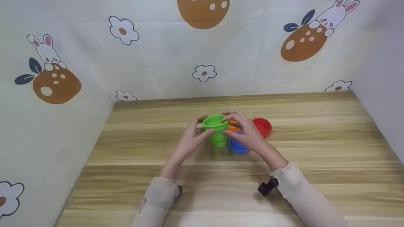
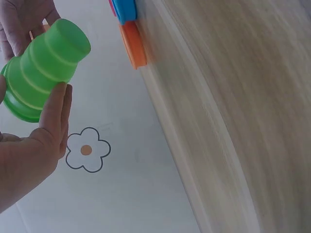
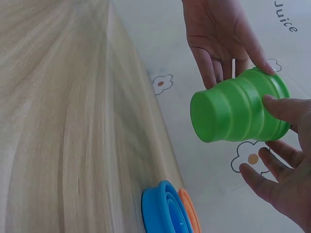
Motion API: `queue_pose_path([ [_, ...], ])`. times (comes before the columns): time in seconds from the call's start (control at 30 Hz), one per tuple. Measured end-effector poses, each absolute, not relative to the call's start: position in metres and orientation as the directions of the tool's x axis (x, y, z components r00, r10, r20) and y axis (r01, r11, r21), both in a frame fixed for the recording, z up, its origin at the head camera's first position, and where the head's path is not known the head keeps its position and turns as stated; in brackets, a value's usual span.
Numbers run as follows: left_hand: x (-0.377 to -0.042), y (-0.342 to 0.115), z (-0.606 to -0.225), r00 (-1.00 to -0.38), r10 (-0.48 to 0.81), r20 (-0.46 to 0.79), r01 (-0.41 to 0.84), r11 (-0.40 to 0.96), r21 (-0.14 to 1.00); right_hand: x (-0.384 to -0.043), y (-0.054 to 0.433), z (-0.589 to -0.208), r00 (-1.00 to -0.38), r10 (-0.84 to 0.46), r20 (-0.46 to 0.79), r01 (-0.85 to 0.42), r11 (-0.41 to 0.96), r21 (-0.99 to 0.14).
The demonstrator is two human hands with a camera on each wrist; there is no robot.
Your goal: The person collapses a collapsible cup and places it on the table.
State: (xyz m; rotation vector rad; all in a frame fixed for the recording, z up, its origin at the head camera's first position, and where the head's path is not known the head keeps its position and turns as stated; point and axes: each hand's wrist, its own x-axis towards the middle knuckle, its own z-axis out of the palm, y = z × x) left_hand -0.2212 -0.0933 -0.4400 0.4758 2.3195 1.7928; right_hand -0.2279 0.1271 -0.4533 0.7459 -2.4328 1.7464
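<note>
A green collapsible cup [image 1: 218,136], stretched out to its full stepped height, is held above the wooden table with its wide rim up. On one side my left hand [image 1: 190,139] grips it, thumb and fingers curved around the upper rings. From the opposite side my right hand [image 1: 247,132] pinches the rim, the thumb on the outer wall; in the right wrist view its lower fingers [image 3: 260,183] are spread. Just beyond the right hand lie a flattened blue cup [image 1: 237,145] and a flattened orange cup [image 1: 235,125], both partly covered by that hand.
A flattened red cup [image 1: 263,127] lies to the right of the orange one. The wooden table [image 1: 129,186] meets a patterned cloth wall [image 1: 157,60] at the back and sides. Dark wrist mounts [image 1: 267,187] stick out by the sleeves.
</note>
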Motion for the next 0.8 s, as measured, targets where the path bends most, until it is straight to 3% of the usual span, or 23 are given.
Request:
queue_pose_path([
  [0.23, -0.217, -0.093, -0.437, -0.913, 0.390, 0.118, 0.231, 0.256, 0.939, -0.228, 0.137, -0.454, -0.893, -0.329, 0.306, -0.387, 0.215, -0.897],
  [0.47, -0.213, -0.090, -0.433, -0.921, 0.342, 0.188, 0.322, 0.396, 0.860, -0.226, 0.146, -0.456, -0.884, -0.367, 0.289, -0.368, 0.166, -0.915],
  [0.8, -0.209, -0.085, -0.430, -0.806, 0.512, 0.298, 0.493, 0.299, 0.817, -0.217, 0.154, -0.455, -0.812, -0.472, 0.344, -0.453, 0.136, -0.881],
])
